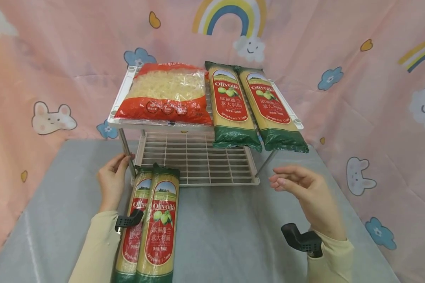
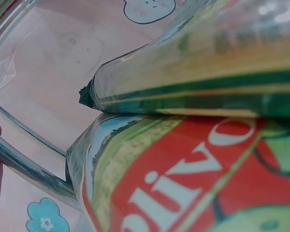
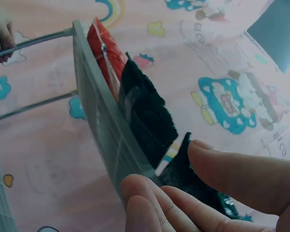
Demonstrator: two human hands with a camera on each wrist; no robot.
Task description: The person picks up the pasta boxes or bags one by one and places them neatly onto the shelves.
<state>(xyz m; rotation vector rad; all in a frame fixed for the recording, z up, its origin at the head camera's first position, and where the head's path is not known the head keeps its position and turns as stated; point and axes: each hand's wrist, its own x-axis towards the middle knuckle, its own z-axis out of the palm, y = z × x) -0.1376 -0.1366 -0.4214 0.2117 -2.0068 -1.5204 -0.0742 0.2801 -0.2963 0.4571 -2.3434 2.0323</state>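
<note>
My left hand (image 1: 111, 181) grips the front left metal leg (image 1: 124, 143) of a two-tier white rack (image 1: 117, 103); the right wrist view also shows these fingers (image 3: 2, 41) around the leg. Holding nothing, my right hand (image 1: 313, 196) hovers beside the rack's front right leg, its fingers loosely bent and thumb apart. On the top shelf lie a red bag of pasta (image 1: 166, 94) and two spaghetti packs, one in the middle (image 1: 230, 102) and one at the right (image 1: 269, 104). Their green ends overhang the front edge.
Two more spaghetti packs (image 1: 159, 228) lie side by side on the grey table (image 1: 226, 236), just in front of the rack's left end. The lower grid shelf (image 1: 198, 161) stands low near the table. A pink patterned curtain (image 1: 304, 35) hangs behind.
</note>
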